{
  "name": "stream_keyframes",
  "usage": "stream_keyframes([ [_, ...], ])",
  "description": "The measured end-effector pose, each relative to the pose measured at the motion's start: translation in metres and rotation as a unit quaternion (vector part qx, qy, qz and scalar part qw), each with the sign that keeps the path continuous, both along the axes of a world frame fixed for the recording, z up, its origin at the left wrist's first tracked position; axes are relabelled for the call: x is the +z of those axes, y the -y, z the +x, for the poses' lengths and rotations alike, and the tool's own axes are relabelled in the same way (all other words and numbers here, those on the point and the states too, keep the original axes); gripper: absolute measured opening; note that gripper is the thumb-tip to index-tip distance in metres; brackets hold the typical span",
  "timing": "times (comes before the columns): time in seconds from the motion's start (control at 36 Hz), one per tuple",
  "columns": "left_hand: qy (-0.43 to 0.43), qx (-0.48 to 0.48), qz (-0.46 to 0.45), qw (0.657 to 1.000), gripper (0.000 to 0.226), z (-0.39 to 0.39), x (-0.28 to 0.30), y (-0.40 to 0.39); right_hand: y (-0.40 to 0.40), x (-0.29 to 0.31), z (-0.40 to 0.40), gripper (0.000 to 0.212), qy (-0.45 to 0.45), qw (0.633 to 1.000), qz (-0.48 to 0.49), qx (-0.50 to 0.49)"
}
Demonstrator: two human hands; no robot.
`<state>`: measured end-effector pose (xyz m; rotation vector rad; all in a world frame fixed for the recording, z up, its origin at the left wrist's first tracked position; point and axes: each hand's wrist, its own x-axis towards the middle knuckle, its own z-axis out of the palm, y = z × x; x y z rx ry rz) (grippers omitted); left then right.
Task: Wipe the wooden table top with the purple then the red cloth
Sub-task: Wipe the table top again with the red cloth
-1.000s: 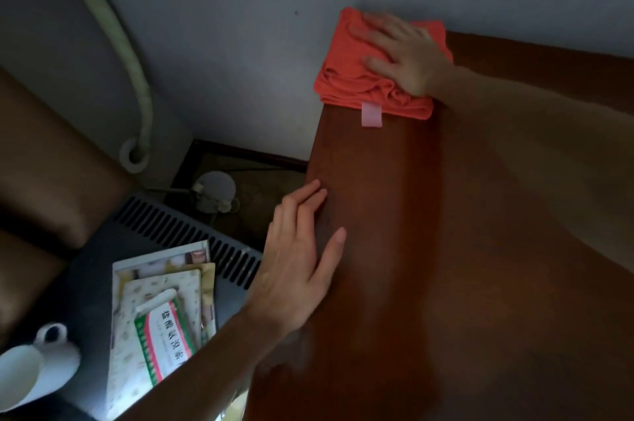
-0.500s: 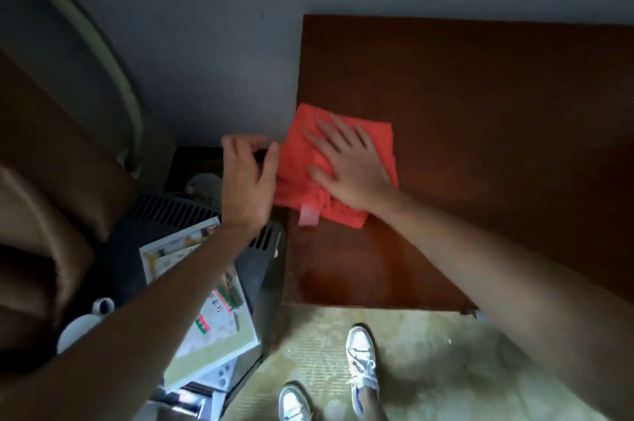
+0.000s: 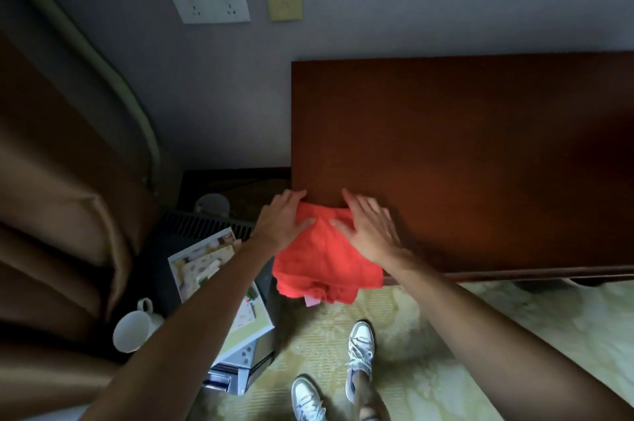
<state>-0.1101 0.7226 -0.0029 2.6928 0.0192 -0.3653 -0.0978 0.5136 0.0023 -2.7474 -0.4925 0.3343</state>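
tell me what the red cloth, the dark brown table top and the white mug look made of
Red cloth: soft woven fabric, matte; it bunches into folds and droops over the table corner, with a small sewn tag.
Dark brown table top: wood or wood veneer, smooth and lightly glossy; it reflects a reddish sheen beside the cloth.
White mug: probably glazed ceramic, with a plain smooth surface, thick rim and loop handle.

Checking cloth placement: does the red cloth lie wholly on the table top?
No, the red cloth hangs past the near left corner of the table top.
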Motion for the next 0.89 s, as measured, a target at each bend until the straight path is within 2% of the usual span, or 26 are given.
stream_keyframes([
  [0.06,-0.008,-0.013,0.04,0.999,0.067,0.009,-0.001,0.007,0.001,-0.005,0.001,0.09,-0.031,0.998,-0.043,0.014],
  [0.11,-0.024,-0.015,0.064,0.998,0.061,0.015,-0.001,0.012,-0.001,-0.011,0.002,0.07,-0.027,0.999,-0.032,-0.009],
  [0.17,-0.047,-0.019,0.056,0.997,0.051,0.019,0.001,0.013,-0.004,-0.01,0.002,0.061,-0.033,0.999,-0.03,-0.029],
  [0.22,-0.067,-0.025,0.033,0.997,0.043,0.021,0.007,0.01,-0.006,-0.005,0.006,0.051,-0.041,0.998,-0.041,-0.01],
  [0.28,-0.073,-0.019,-0.008,0.997,0.036,0.028,0.022,0.003,-0.006,0.007,0.017,0.043,-0.041,0.999,-0.007,0.011],
  [0.33,-0.051,-0.015,-0.042,0.998,0.029,0.038,0.047,-0.004,-0.004,0.028,0.031,0.038,-0.032,0.998,0.057,0.015],
  [0.42,0.027,-0.021,-0.072,0.997,0.023,0.055,0.098,-0.011,-0.005,0.07,0.054,0.03,0.012,0.989,0.146,0.014],
  [0.5,0.1,-0.058,-0.084,0.99,0.021,0.066,0.141,-0.015,-0.005,0.107,0.073,0.028,0.069,0.982,0.175,0.025],
  [0.56,0.136,-0.078,-0.084,0.984,0.02,0.068,0.148,-0.017,-0.003,0.113,0.08,0.026,0.088,0.98,0.177,0.036],
  [0.61,0.156,-0.089,-0.071,0.981,0.022,0.061,0.138,-0.016,-0.003,0.103,0.082,0.025,0.106,0.979,0.167,0.052],
  [0.69,0.18,-0.096,-0.043,0.978,0.031,0.039,0.092,-0.011,0.0,0.068,0.073,0.025,0.134,0.98,0.127,0.075],
  [0.81,0.113,-0.124,-0.033,0.985,0.042,-0.016,0.012,-0.004,0.014,0.001,0.021,0.038,0.113,0.984,0.04,0.132],
  [0.89,0.118,-0.145,-0.07,0.98,0.047,-0.052,-0.019,-0.007,0.025,-0.025,-0.016,0.031,0.115,0.983,0.005,0.144],
])
